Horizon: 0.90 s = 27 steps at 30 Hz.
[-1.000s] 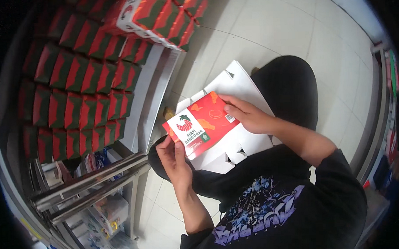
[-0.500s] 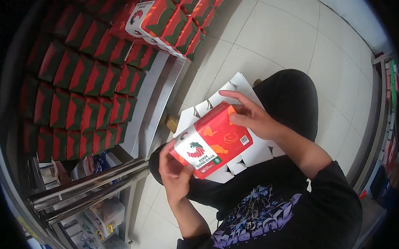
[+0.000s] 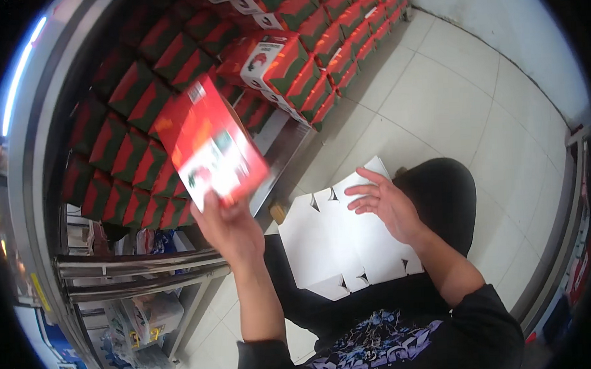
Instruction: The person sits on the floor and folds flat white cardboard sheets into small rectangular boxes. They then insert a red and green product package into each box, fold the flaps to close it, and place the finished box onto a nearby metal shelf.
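Observation:
A red and white folded food box (image 3: pixel 211 143) is gripped at its near end by my left hand (image 3: pixel 227 227), raised in front of the stacked boxes at the left. The box is slightly blurred, its printed side facing up. Across my lap lies a flat white carton blank (image 3: pixel 323 239) with notched flaps, possibly on top of others. My right hand (image 3: pixel 389 207) hovers at or just over the blank's right side, fingers spread, holding nothing. Whether its fingertips touch the card I cannot tell.
Rows of red and dark green boxes (image 3: pixel 128 148) fill the shelf at left, with more boxes (image 3: pixel 342 36) stacked beyond. Metal rails (image 3: pixel 142 264) run below that shelf, over plastic-wrapped goods (image 3: pixel 150 319). Pale floor tiles (image 3: pixel 429 108) extend to a white wall (image 3: pixel 518 46).
My left hand has carried the box from above my lap up and left toward the stacked boxes. My right hand has let go of it. The view has shifted left.

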### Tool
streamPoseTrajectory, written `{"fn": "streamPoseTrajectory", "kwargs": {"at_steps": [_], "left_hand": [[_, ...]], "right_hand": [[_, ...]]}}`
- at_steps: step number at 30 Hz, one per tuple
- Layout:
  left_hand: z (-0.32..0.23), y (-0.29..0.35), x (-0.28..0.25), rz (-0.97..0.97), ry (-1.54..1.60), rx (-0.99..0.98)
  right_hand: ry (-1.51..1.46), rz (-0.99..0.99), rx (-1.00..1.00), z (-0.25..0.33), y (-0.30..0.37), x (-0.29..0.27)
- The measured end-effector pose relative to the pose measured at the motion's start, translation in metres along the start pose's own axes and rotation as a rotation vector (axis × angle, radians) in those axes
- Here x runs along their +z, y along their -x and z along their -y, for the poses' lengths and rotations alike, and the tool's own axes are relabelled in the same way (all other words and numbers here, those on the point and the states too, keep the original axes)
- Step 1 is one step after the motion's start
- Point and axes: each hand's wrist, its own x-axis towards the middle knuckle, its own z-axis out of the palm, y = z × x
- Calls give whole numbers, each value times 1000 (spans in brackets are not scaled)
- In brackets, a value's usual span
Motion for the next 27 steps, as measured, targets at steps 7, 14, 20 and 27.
{"fn": "streamPoseTrajectory", "kwargs": {"at_steps": [7,14,20,27], "left_hand": [[13,-117,105,40,-67,-182],[51,-182,122,22,-661,60],[71,-183,121,138,-675,-24],[63,-157,134,190,-519,-131]], "right_hand": [[139,-43,-16,-4,7,-4],[146,6,-11,3,15,5],[165,68,39,12,24,8],[185,69,42,7,24,10]]}}
